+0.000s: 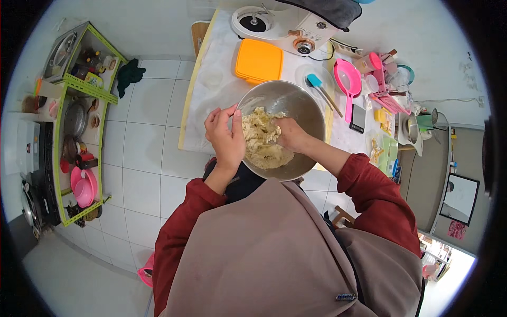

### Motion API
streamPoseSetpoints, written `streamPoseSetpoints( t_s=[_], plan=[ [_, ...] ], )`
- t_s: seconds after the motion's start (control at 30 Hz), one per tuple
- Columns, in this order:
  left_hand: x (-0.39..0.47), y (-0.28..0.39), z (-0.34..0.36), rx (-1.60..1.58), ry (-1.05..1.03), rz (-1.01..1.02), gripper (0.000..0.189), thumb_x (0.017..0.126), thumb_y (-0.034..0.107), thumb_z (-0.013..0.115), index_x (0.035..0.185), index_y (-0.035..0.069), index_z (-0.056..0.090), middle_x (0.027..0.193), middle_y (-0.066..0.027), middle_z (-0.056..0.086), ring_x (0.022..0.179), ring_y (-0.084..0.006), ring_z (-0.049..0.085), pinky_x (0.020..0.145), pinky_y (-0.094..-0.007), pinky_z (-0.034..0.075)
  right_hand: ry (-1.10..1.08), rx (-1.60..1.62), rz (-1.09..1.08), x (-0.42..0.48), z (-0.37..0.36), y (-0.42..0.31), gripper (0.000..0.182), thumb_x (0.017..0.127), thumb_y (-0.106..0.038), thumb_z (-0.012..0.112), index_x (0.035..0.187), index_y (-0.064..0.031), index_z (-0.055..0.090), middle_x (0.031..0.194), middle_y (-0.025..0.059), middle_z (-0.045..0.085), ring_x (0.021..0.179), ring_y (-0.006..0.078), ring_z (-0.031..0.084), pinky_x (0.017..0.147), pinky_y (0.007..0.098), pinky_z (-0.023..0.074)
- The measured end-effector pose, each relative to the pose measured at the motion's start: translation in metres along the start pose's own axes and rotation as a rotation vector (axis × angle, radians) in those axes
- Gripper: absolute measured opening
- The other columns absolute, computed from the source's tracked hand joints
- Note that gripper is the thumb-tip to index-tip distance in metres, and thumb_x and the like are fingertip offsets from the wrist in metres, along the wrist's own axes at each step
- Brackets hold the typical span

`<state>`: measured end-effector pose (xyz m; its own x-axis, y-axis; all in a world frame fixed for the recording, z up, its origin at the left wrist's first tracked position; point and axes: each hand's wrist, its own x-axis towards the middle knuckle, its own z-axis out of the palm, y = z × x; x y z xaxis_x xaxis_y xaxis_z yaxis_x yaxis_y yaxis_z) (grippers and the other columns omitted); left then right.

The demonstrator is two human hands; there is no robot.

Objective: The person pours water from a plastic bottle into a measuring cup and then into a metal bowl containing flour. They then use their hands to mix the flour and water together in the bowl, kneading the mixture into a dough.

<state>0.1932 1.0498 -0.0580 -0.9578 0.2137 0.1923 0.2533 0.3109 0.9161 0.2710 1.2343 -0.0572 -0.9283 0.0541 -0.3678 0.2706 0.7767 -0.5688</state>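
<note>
A large stainless steel mixing bowl [307, 103] stands at the front edge of the table, close against my body. Pale yellow, crumbly dough [261, 130] fills its left and lower part. With thumb and fingers, my left hand [225, 134] holds the bowl's left rim. My right hand [292, 135] reaches into the bowl from the right, its fingers sunk in the dough and mostly hidden by it. Bits of dough cling around those fingers.
An orange plastic container [259, 59] sits behind the bowl, near a stand mixer [293, 27]. To the right lie a teal-headed spatula [315, 80], a pink sieve [348, 83] and a digital scale [358, 119]. A green-framed shelf [103, 95] stands at left.
</note>
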Motion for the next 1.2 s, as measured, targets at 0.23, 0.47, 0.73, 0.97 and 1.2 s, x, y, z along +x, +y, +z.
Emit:
streamPoseSetpoints(
  t_s=[0.23,0.47,0.73,0.97,1.2],
  plan=[
    [0.0,0.003,-0.002,0.021,0.004,-0.007,0.02,0.093,0.019,0.059,0.106,0.005,0.066,0.103,-0.0117,0.065,0.115,-0.0304,0.046,0.098,-0.0407,0.036,-0.1,-0.05,0.101,0.005,-0.014,-0.015,0.042,0.08,-0.008,0.065,0.121,-0.0026,0.058,0.101,0.0264,0.064,0.095,0.0375,0.064,0.084,0.0429,0.0511],
    [-0.001,-0.001,-0.002,0.007,-0.004,0.017,0.019,0.092,0.02,0.058,0.107,0.011,0.065,0.104,-0.0086,0.064,0.113,-0.032,0.046,0.096,-0.0452,0.033,-0.092,-0.115,0.06,-0.005,-0.007,-0.019,0.04,0.083,-0.029,0.064,0.116,-0.0056,0.063,0.102,0.0218,0.066,0.094,0.0375,0.063,0.084,0.0412,0.0499],
    [-0.001,0.005,-0.004,0.026,-0.004,-0.011,0.02,0.093,0.018,0.059,0.107,0.005,0.066,0.104,-0.0122,0.064,0.116,-0.0313,0.046,0.098,-0.0408,0.036,0.063,0.199,0.138,-0.01,-0.003,-0.028,0.027,0.071,-0.018,0.067,0.087,0.0037,0.067,0.08,0.0237,0.065,0.079,0.0393,0.063,0.076,0.0419,0.0513],
    [-0.001,0.005,-0.004,0.027,-0.01,-0.016,0.021,0.093,0.02,0.059,0.106,0.005,0.066,0.106,-0.0127,0.064,0.116,-0.0311,0.046,0.098,-0.0405,0.036,0.036,0.005,0.049,-0.012,0.003,-0.04,0.028,0.065,-0.001,0.068,0.093,0.0019,0.067,0.085,0.0268,0.063,0.088,0.0402,0.062,0.082,0.042,0.0496],
    [0.0,0.006,-0.004,0.032,-0.009,-0.017,0.022,0.093,0.021,0.059,0.106,0.005,0.066,0.107,-0.0143,0.062,0.117,-0.0307,0.045,0.099,-0.04,0.036,0.103,0.024,0.064,-0.013,0.008,-0.041,0.045,0.068,0.008,0.062,0.111,-0.0011,0.055,0.094,0.0292,0.062,0.098,0.0416,0.059,0.083,0.0447,0.0485]
  ],
)
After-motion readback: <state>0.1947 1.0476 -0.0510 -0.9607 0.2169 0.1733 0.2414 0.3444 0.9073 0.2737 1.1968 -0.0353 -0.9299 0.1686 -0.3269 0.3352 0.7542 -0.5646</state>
